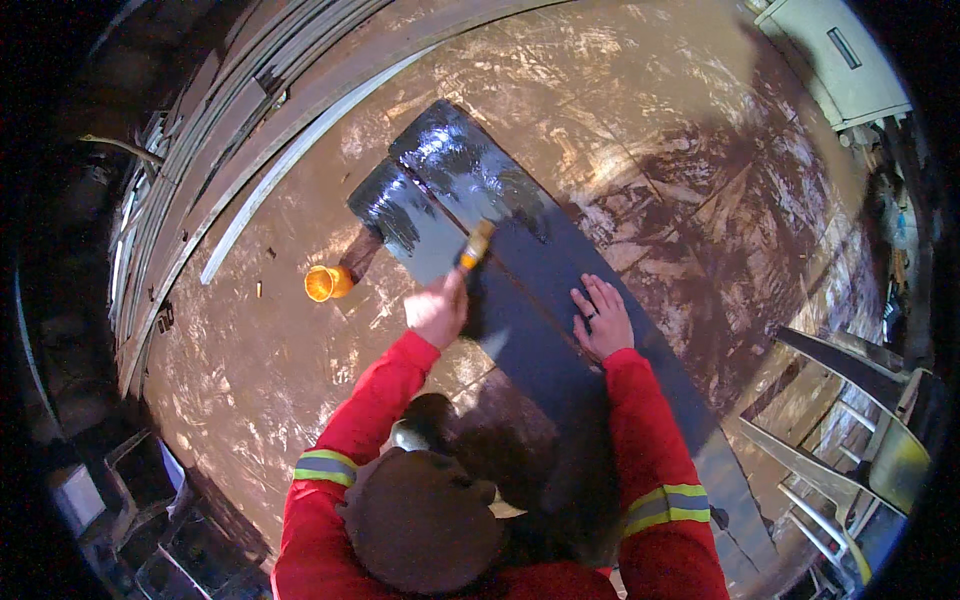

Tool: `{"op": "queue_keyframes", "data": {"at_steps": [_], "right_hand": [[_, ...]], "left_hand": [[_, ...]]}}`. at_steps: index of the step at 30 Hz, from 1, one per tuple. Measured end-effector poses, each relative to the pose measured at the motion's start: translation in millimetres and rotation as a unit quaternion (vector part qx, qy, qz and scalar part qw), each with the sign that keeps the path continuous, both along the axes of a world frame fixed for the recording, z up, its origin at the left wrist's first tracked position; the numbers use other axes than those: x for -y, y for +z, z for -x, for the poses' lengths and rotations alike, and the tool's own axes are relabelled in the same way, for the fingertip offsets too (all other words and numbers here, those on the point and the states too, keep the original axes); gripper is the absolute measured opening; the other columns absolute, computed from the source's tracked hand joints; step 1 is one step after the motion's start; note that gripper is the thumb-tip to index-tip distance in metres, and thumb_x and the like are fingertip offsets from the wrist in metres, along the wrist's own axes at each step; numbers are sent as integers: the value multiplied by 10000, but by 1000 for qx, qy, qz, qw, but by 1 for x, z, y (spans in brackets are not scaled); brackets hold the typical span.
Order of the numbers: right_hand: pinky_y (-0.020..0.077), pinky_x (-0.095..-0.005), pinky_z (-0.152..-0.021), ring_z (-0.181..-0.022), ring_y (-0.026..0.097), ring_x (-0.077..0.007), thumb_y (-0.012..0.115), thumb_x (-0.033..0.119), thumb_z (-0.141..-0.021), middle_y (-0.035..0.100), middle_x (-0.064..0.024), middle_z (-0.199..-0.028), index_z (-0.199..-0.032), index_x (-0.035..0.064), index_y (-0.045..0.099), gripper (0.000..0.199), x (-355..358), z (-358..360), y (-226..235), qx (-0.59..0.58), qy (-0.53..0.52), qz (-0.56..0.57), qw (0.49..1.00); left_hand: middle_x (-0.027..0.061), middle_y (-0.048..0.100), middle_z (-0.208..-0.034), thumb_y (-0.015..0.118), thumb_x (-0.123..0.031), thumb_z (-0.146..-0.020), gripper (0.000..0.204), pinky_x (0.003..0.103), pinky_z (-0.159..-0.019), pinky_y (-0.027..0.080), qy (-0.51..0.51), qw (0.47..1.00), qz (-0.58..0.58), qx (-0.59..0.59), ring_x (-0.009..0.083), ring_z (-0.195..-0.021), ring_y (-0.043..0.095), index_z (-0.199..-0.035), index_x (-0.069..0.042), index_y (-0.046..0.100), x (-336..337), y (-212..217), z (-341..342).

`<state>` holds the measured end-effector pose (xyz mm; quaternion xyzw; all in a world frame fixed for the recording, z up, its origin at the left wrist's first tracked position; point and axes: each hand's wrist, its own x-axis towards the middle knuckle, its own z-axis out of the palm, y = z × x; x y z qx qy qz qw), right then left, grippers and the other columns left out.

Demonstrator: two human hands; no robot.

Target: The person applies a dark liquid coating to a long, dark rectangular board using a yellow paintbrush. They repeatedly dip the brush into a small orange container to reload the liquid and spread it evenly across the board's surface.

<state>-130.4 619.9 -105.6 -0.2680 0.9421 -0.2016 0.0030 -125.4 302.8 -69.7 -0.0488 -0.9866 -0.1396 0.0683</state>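
Note:
My left hand point(437, 312) is closed round the handle of a paintbrush point(478, 240), whose pale bristles point away from me. The bristles lie over a long dark board point(520, 262) near a brown seam running along it; whether they touch the surface I cannot tell. Glossy wet black coating covers the board's far end, while the nearer part looks matt grey-black. My right hand point(604, 318) rests on the board's right side, fingers stretched out, a dark ring on one finger. To the left of the board, an orange cup point(322, 284) stands on the floor.
Long metal and wooden strips point(215, 160) lie along the far left. A pale cabinet point(838, 62) stands at the far right, and a metal frame with legs point(850, 450) at the near right. Dark metal frames point(150, 500) are at the near left. The brown floor point(240, 350) is stained and streaked.

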Motion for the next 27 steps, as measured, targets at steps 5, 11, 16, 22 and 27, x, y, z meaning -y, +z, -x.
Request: {"op": "queue_keyframes", "data": {"at_steps": [5, 11, 16, 22, 27], "right_hand": [[303, -462, -1109, -1340, 380, -303, 615, 201, -815, 416, -115, -1445, -1283, 120, 531, 483, -1, -2, 1, 1, -5, -13, 1000], [304, -456, -1109, -1343, 379, -300, 613, 198, -815, 411, -118, -1449, -1292, 125, 525, 491, 2, 0, 1, 3, 4, -17, 1000], [306, -455, -1108, -1346, 375, -300, 617, 199, -812, 407, -120, -1454, -1280, 124, 538, 481, -1, -2, 2, 0, 1, -12, 1000], [313, -462, -1103, -1336, 390, -304, 625, 192, -802, 422, -123, -1442, -1275, 126, 541, 485, 4, -1, 4, -1, 3, 1, 1000], [322, -471, -1096, -1320, 406, -312, 623, 182, -795, 437, -125, -1429, -1257, 121, 554, 472, 5, 0, 4, 1, -3, -2, 1000]], "left_hand": [[130, 642, -741, 612, -183, -848, 199, 447, -517, 499, 55, 994, -91, -19, 340, -617, 643, -1041, -155, 574, 0, 23, 43], [160, 653, -733, 593, -261, -864, 190, 481, -615, 507, 35, 994, -92, 49, 365, -669, 648, -1031, -171, 581, -13, 9, 101], [148, 682, -839, 637, -213, -847, 215, 448, -649, 517, -79, 976, -150, 135, 365, -756, 660, -1049, -142, 629, -9, 2, 82], [138, 677, -834, 684, -159, -851, 258, 338, -733, 504, -98, 915, -364, 144, 188, -791, 661, -1060, -19, 626, 52, -3, 70], [163, 666, -762, 656, -229, -807, 241, 446, -580, 515, 45, 993, -98, 46, 355, -669, 661, -1027, -139, 611, 45, 9, 72]]}}
